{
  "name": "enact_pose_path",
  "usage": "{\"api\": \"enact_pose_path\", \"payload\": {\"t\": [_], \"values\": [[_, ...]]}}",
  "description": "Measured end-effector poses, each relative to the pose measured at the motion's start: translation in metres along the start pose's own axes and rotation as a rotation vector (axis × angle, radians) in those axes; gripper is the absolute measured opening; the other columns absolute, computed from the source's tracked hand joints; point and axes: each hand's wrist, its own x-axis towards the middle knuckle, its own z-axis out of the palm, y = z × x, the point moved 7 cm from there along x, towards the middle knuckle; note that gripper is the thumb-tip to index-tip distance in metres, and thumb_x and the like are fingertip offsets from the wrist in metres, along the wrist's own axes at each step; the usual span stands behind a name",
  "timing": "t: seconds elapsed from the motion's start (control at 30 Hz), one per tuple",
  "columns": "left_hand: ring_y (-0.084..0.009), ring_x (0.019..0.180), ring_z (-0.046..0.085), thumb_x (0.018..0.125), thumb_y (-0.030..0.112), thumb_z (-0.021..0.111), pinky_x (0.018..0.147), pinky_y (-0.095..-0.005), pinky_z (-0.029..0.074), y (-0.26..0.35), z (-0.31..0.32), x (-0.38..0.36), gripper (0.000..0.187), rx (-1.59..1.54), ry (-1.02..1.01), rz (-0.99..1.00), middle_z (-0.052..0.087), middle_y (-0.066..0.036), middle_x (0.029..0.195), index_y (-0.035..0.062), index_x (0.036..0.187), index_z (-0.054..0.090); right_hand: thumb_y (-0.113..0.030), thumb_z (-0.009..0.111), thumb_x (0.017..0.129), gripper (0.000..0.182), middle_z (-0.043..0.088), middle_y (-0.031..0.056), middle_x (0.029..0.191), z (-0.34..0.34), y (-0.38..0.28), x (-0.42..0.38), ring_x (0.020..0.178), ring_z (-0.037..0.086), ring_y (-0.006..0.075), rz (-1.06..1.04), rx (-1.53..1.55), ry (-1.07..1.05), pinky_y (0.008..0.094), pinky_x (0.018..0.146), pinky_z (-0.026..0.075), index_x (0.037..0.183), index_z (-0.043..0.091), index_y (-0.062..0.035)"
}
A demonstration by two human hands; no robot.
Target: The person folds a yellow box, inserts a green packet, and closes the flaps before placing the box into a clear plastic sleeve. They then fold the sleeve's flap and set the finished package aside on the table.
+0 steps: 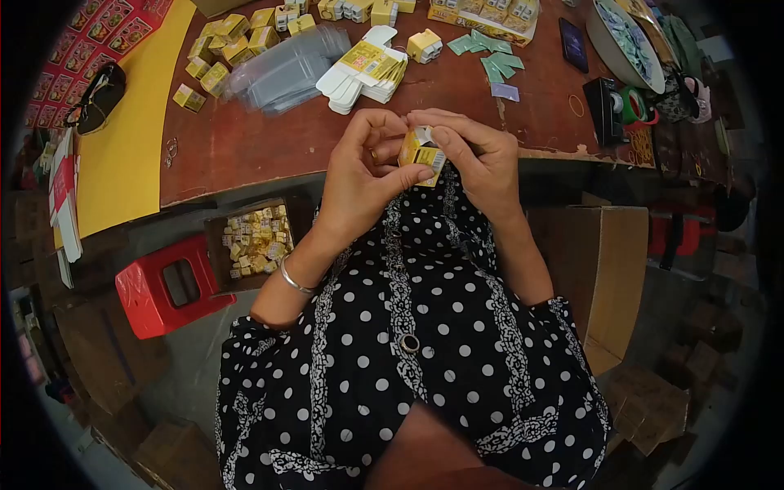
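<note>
Between my two hands, just over the table's front edge, is a small yellow-and-white carton [428, 157] with its top flaps up and a barcode on one side. My left hand [371, 155] grips it from the left, thumb across its lower front. From the right, my right hand [482, 151] has its thumb and fingers at the carton's top. What is inside the carton I cannot make out. Beyond my hands lies a stack of flattened yellow-and-white cartons [365, 69]. Clear plastic sleeves [290, 72] lie left of that stack, and one folded carton [424, 46] stands right of it.
Several folded yellow boxes [233, 41] sit at the table's back left. Green sachets [490, 53], a dark phone [573, 45] and a white basin [625, 45] are to the right. Below left, a box of small gold-wrapped pieces [257, 241] adjoins a red stool [167, 286]. An open cardboard box [621, 278] stands below right.
</note>
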Motion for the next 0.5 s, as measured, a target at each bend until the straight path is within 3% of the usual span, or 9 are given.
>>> {"api": "enact_pose_path", "payload": {"t": [0.1, 0.2, 0.27, 0.37, 0.5], "values": [[-0.0178, 0.108, 0.069, 0.086, -0.006, 0.078, 0.082, -0.0247, 0.058, -0.003, 0.000, -0.001, 0.046, -0.008, 0.000, -0.007, 0.063, -0.008, 0.113, 0.0026, 0.120, 0.048, -0.007, 0.062, 0.101, 0.024, 0.074, 0.0164, 0.119, 0.001, 0.005, -0.002, 0.112, 0.069, 0.0200, 0.093, 0.032, 0.012, 0.0322, 0.098, 0.054, 0.118, 0.072, 0.0073], [-0.0174, 0.109, 0.068, 0.086, -0.005, 0.078, 0.083, -0.0258, 0.059, -0.004, 0.001, -0.001, 0.047, -0.087, -0.015, 0.010, 0.062, -0.009, 0.115, 0.0017, 0.121, 0.047, -0.007, 0.062, 0.100, 0.024, 0.074, 0.0167, 0.119, 0.002, 0.004, -0.001, 0.114, 0.069, 0.0244, 0.038, -0.049, -0.007, 0.0359, 0.101, 0.053, 0.117, 0.072, 0.0073], [-0.0180, 0.113, 0.066, 0.087, -0.005, 0.078, 0.086, -0.0268, 0.058, -0.001, 0.001, -0.002, 0.048, -0.146, -0.003, 0.053, 0.060, -0.009, 0.116, 0.0009, 0.123, 0.047, -0.011, 0.068, 0.097, 0.023, 0.075, 0.0153, 0.115, 0.002, -0.004, -0.001, 0.114, 0.069, 0.0307, -0.222, -0.149, -0.046, 0.0403, 0.100, 0.054, 0.114, 0.075, 0.0027], [-0.0192, 0.116, 0.064, 0.090, -0.004, 0.075, 0.091, -0.0280, 0.057, -0.001, 0.001, -0.004, 0.042, -0.203, 0.001, 0.082, 0.059, -0.011, 0.125, -0.0004, 0.124, 0.051, -0.013, 0.064, 0.099, 0.028, 0.072, 0.0189, 0.123, 0.003, -0.012, -0.001, 0.124, 0.063, 0.0360, -0.338, -0.210, -0.127, 0.0452, 0.108, 0.048, 0.119, 0.073, 0.0033], [-0.0193, 0.119, 0.063, 0.092, -0.004, 0.073, 0.096, -0.0289, 0.055, 0.001, 0.001, -0.007, 0.034, -0.158, 0.011, 0.151, 0.057, -0.013, 0.135, -0.0017, 0.121, 0.055, -0.016, 0.064, 0.099, 0.028, 0.072, 0.0191, 0.124, 0.005, -0.019, 0.000, 0.125, 0.063, 0.0360, -0.444, -0.382, -0.134, 0.0458, 0.108, 0.048, 0.116, 0.074, 0.0042]]}}
